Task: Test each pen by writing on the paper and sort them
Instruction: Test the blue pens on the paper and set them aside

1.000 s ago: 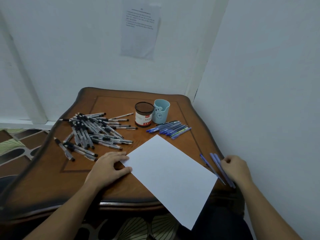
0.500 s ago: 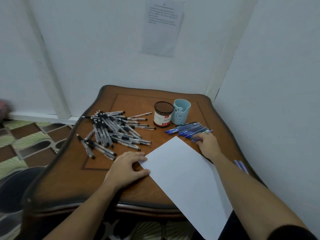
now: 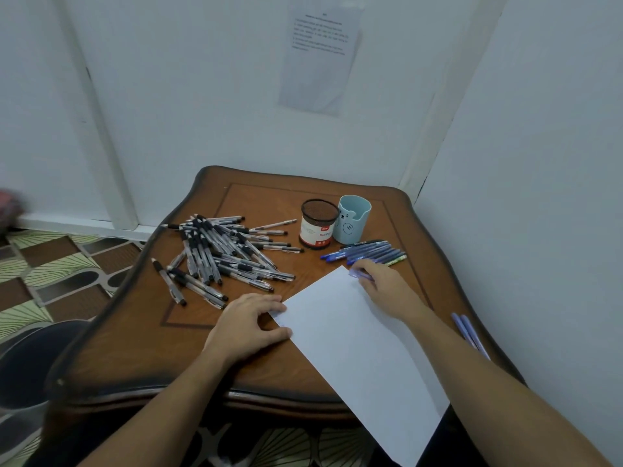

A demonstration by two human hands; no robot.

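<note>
My right hand (image 3: pixel 382 286) pinches a blue pen (image 3: pixel 360 274), long axis 9-to-3, over the paper's (image 3: pixel 357 345) 12 o'clock corner, while my left hand (image 3: pixel 247 326), fingers relaxed, steadies its 9 o'clock edge on the desk (image 3: pixel 141 348).

Left hand (image 3: pixel 247 326) pressing paper (image 3: pixel 357 345), right hand (image 3: pixel 382 286) pinching blue pen (image 3: pixel 360 274) — wooden table (image 3: pixel 135 332)

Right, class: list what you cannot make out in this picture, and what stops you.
All head view.
Notice on the wall: print too small to read.
Blue pen in the right hand: blurred, mostly under the fingers.
Paper: near corner cut off by the bottom edge.
Mesh holder and blue cup: insides mostly hidden by their near walls.
Two pens on the right: near ends behind the right forearm.
</note>
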